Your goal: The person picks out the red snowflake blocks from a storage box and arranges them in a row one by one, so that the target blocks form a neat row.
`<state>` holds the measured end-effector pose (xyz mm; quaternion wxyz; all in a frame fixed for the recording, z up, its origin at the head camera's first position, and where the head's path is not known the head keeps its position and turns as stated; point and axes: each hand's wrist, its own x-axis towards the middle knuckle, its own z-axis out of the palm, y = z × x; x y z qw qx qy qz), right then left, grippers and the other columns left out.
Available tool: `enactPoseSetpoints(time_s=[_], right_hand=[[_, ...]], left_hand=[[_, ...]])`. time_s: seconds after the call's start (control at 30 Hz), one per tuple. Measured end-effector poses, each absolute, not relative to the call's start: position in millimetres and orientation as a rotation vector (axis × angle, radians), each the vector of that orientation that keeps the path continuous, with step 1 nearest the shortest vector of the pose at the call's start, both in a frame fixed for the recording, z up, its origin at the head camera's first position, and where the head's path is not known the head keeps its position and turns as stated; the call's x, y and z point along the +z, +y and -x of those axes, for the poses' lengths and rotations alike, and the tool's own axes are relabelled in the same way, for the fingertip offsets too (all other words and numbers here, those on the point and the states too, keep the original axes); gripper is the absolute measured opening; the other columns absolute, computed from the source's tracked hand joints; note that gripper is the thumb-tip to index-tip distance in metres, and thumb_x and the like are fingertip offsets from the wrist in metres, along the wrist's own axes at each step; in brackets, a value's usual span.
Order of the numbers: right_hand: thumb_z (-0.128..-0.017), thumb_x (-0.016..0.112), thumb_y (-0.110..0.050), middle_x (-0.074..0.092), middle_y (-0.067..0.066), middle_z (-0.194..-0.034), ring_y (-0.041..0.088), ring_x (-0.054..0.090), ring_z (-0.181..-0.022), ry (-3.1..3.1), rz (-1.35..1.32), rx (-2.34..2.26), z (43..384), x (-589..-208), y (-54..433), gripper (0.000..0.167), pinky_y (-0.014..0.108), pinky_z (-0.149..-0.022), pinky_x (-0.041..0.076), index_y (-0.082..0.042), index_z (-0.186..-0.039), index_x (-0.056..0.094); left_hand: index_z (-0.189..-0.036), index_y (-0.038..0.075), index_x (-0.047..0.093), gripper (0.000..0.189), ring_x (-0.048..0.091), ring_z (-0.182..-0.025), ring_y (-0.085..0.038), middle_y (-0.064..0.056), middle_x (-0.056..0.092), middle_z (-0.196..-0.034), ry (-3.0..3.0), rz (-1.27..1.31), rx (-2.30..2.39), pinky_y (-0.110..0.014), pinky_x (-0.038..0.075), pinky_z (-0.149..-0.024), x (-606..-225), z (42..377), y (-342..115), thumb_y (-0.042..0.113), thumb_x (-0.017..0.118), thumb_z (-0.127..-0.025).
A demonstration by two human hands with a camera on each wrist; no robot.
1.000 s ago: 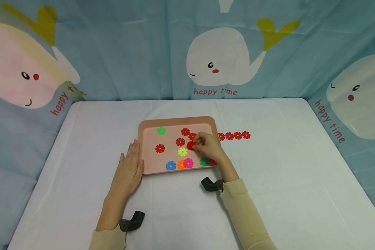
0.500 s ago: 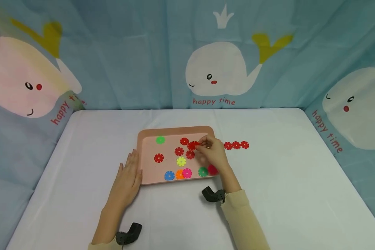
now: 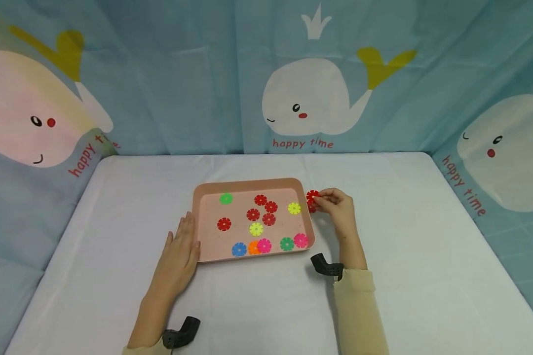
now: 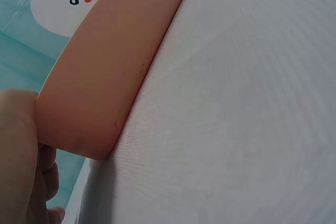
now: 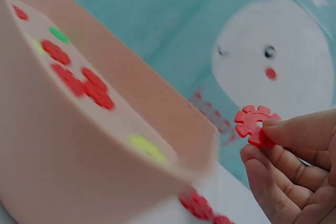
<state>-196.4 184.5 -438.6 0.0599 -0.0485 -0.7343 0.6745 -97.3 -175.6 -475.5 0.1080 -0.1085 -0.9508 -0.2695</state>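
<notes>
My right hand (image 3: 343, 217) pinches a red notched plastic disc (image 5: 254, 124) between thumb and fingers, just off the tray's right side. Below it in the head view, another red disc (image 3: 312, 208) lies on the cloth; the right wrist view shows part of a red disc row (image 5: 197, 203), mostly hidden by my hand in the head view. My left hand (image 3: 177, 254) lies along the left side of the pink tray (image 3: 248, 185), its fingers straight and touching the wall. Inside the tray lie several red discs (image 3: 253, 214).
Other discs in the tray are green (image 3: 226, 198), yellow (image 3: 256, 229), blue (image 3: 239, 249), orange (image 3: 252, 247) and pink (image 3: 300, 240). A white cloth (image 3: 417, 246) covers the table, and a blue whale-print curtain (image 3: 195, 98) hangs behind and at the sides.
My right hand has picked a red disc out of the tray and carried it right, past the tray wall to the red row. The left hand has stayed against the tray.
</notes>
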Motion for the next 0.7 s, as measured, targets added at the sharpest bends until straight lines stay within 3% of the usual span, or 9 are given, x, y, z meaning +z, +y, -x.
enactPoseSetpoints(time_s=[0.23,0.7], right_hand=[[-0.086,0.063,0.003,0.067,0.0,-0.075,0.014,0.066,-0.066,-2.096,0.293,2.093,197.5,-445.8,206.8,0.021,0.027,-0.068,0.056,0.016,-0.101,0.057],[-0.085,0.065,0.003,0.067,0.002,-0.072,0.014,0.066,-0.063,-1.881,0.413,2.084,204.4,-445.4,236.2,0.008,0.022,-0.062,0.054,0.008,-0.091,0.063]], left_hand=[[-0.148,-0.003,0.019,0.059,0.021,-0.14,-0.034,-0.018,0.022,-0.153,-2.797,0.323,-0.785,-0.062,0.018,-0.106,-472.5,97.4,-175.1,0.017,0.042,-0.098],[-0.149,-0.002,0.018,0.059,0.018,-0.141,-0.033,-0.017,0.02,-0.154,-2.818,0.311,-0.77,-0.061,0.016,-0.107,-474.6,98.7,-176.2,0.018,0.042,-0.098]])
